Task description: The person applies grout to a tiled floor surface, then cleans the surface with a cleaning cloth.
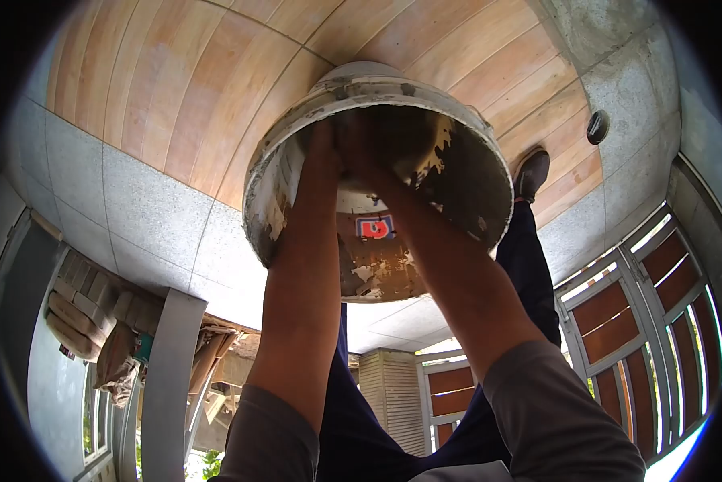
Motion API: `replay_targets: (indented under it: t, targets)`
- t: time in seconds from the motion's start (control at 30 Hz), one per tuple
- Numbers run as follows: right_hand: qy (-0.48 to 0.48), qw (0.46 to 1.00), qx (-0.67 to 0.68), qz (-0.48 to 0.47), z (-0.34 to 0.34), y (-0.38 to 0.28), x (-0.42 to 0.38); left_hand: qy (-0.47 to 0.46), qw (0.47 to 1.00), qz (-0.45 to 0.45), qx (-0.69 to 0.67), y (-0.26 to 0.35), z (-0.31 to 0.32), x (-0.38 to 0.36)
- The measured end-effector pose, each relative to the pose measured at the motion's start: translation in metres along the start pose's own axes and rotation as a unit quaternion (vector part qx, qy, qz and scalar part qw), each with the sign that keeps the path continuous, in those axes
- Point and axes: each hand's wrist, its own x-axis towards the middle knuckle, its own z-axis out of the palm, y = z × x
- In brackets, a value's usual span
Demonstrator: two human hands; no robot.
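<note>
Both my forearms reach into a large bucket (409, 96), whose wide opening faces me. Its pale rim is stained, and the inner wall is dark and patchy with peeling residue. A red and blue mark (374, 228) shows between my forearms. Deep in the shadowed interior, my left hand (322, 138) and my right hand (356, 145) are close together. Shadow and blur hide the fingers of both, so what they touch or hold does not show.
Wood-look tiles (184, 88) cover the floor beyond the bucket, bordered by grey speckled tiles (148, 197). A shoe (531, 173) is right of the bucket, near a small dark round object (597, 127). A slatted gate (642, 313) stands right; stacked sacks (79, 317) lie left.
</note>
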Motion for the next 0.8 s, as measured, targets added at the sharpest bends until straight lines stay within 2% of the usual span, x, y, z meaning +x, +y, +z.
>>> replay_targets:
  t: [0.03, 0.1, 0.17, 0.23, 0.33, 0.43, 0.5, 0.6, 0.7, 0.77, 0.8]
  targets:
    - [-0.03, 0.999, -0.038, -0.006, -0.01, -0.025, -0.016, -0.006, 1.0, -0.001, -0.013, -0.001, -0.006, 0.002]
    - [0.069, 0.99, -0.056, -0.112, -0.013, -0.05, -0.05, 0.001, 0.999, -0.032, -0.027, -0.005, -0.01, -0.018]
    - [0.075, 0.982, -0.061, -0.162, -0.023, -0.063, -0.078, 0.022, 0.997, -0.064, -0.026, -0.007, -0.01, -0.036]
    - [0.066, 0.984, -0.065, -0.154, -0.027, -0.061, -0.077, 0.039, 0.995, -0.086, -0.022, -0.009, -0.01, -0.042]
    - [0.026, 0.997, -0.057, -0.055, -0.019, -0.022, -0.027, 0.055, 0.994, -0.097, -0.006, -0.009, -0.001, -0.037]
    - [-0.001, 0.999, -0.032, 0.026, -0.017, 0.002, 0.0, 0.066, 0.995, -0.071, 0.021, -0.007, 0.015, -0.029]
    - [0.01, 0.999, 0.001, 0.042, -0.031, 0.007, 0.012, 0.073, 0.995, -0.044, 0.043, 0.0, 0.028, -0.027]
    - [0.025, 0.996, 0.043, 0.071, -0.055, 0.002, 0.015, 0.049, 0.993, 0.004, 0.105, -0.002, -0.011, 0.014]
    - [-0.047, 0.997, -0.054, 0.017, -0.042, 0.01, 0.007, 0.198, 0.962, -0.098, 0.159, 0.018, 0.052, -0.049]
    - [-0.084, 0.993, -0.073, -0.029, -0.02, 0.018, -0.011, 0.103, 0.971, -0.184, 0.111, 0.017, 0.014, -0.029]
    - [-0.062, 0.997, -0.024, -0.049, -0.018, 0.009, -0.028, 0.078, 0.972, -0.196, 0.105, 0.02, 0.012, -0.03]
